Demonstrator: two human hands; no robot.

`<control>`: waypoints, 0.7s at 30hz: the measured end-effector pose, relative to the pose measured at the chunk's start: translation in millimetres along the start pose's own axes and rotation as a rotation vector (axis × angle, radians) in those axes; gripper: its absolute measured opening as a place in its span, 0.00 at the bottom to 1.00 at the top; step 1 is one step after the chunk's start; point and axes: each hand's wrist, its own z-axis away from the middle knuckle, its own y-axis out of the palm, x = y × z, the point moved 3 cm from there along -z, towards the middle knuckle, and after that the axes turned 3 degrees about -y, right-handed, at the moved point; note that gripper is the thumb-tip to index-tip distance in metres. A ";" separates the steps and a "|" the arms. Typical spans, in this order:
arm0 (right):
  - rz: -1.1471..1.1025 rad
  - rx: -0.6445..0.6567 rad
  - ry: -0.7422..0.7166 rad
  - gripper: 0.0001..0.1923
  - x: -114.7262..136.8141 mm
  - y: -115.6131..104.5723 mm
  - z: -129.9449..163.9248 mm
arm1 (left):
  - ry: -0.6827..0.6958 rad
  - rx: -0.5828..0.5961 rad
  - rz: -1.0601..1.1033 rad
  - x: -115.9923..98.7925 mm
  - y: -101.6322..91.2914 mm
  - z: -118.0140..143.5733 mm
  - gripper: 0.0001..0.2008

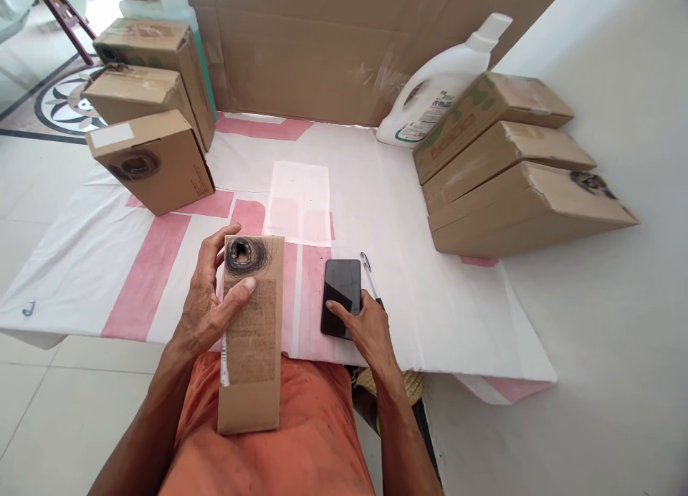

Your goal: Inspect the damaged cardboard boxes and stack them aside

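Note:
My left hand (211,302) holds a flat brown cardboard box (252,338) upright over my lap, thumb across its printed face; a black scribble covers a patch near its top. My right hand (365,331) rests on a black phone (340,295) lying screen-up on the white and pink sheet (408,266), a finger touching the lower part of the screen. A pen (368,270) lies just right of the phone.
Three brown boxes (153,159) stand stacked at the left, three more (516,173) lean at the right. A white detergent bottle (435,87) lies behind them against a cardboard backdrop (322,44). A white sheet of paper (299,202) lies mid-mat.

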 end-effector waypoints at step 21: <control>-1.180 0.346 0.015 0.21 75.2 -55.2 81.5 | -0.015 -0.004 0.017 3.5 -0.8 3.4 0.36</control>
